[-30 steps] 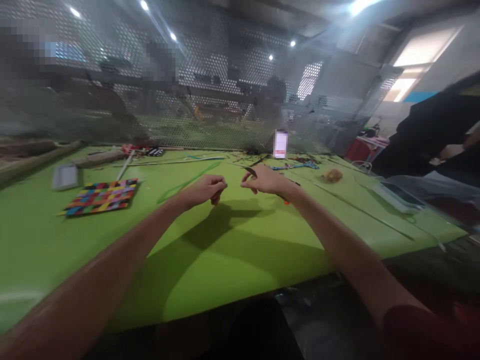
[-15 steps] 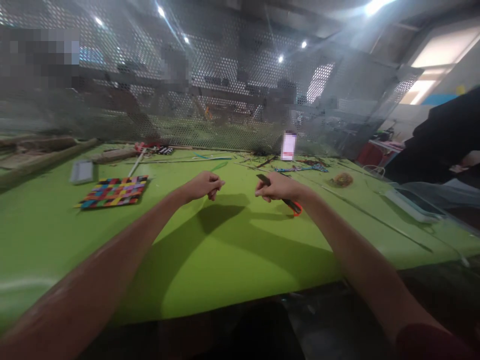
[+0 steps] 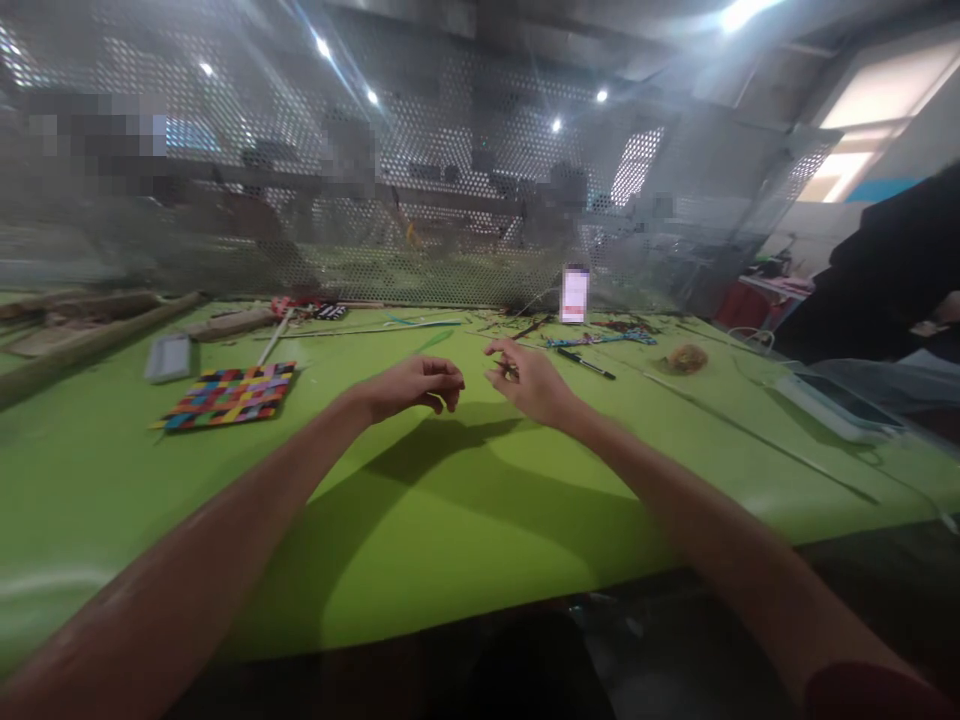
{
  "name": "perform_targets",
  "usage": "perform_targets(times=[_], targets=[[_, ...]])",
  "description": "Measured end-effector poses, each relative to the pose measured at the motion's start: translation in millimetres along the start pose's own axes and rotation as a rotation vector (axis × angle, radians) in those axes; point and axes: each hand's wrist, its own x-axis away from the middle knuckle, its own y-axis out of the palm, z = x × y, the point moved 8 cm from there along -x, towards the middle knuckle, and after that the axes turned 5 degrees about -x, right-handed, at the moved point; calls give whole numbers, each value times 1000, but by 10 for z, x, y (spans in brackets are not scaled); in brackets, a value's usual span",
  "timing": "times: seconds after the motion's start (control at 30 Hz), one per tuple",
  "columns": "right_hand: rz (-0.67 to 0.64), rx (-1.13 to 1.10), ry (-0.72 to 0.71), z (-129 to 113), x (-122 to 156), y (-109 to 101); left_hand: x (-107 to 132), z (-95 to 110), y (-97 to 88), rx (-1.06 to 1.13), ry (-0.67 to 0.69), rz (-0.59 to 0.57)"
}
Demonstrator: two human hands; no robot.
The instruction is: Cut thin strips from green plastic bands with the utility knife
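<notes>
My left hand [image 3: 417, 386] is raised over the green tabletop [image 3: 480, 560], its fingers bent in toward the thumb. What they hold, if anything, is too small to make out. A thin green strip [image 3: 439, 341] shows just behind this hand; whether it touches the fingers I cannot tell. Facing it, my right hand [image 3: 529, 380] has its fingers loosely curled and apart, with nothing visible between them. Beyond the right hand lies a black pen [image 3: 586, 364]. To the left, a flat woven mat of many-coloured strips [image 3: 231, 396] rests on the table.
A pale box [image 3: 168, 357] and wooden pieces [image 3: 229, 324] lie at the left. A phone [image 3: 575, 295] stands before the perforated screen [image 3: 450, 240]. Patterned strips [image 3: 607, 339], a coiled bundle [image 3: 684, 359], a long thin rod [image 3: 757, 433] and a white-edged device [image 3: 840, 408] lie rightward. A dark-clothed person [image 3: 885, 265] is beyond.
My right hand no longer holds the dark knife-like tool with the orange-red end; its fingers have loosened. Both hands have come closer together. The black pen now shows behind the right hand.
</notes>
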Motion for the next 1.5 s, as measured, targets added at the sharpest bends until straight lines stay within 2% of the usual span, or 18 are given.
perform_targets(times=[0.2,0.33,0.43,0.53,0.63,0.7,0.8,0.87,1.07,1.13,1.23,1.37,1.5], targets=[[-47,-86,-89,-48,35,100,-14,-33,49,21,-25,18],[11,-66,-115,-62,42,88,-1,-22,117,-28,-23,-2],[38,-17,-141,-53,26,72,29,20,191,-72,2,-64],[85,37,-106,27,0,34,70,56,257,-115,30,-169],[111,51,-83,105,-15,19,86,42,246,-125,23,-227],[116,63,-89,140,-19,22,71,17,178,-113,8,-200],[107,86,-111,156,-15,35,38,-12,39,-61,-11,-85],[89,90,-126,137,-1,52,32,-7,9,-55,-15,-39],[-4,109,-160,-13,82,184,45,152,251,-88,74,-67],[0,76,-165,-37,88,193,38,187,290,-130,107,-54],[105,-12,-114,34,44,57,8,159,174,-173,111,27],[263,-137,49,306,-41,-241,-19,8,-191,-118,72,168],[298,-146,96,477,-106,-408,0,-114,-495,-65,55,264]])
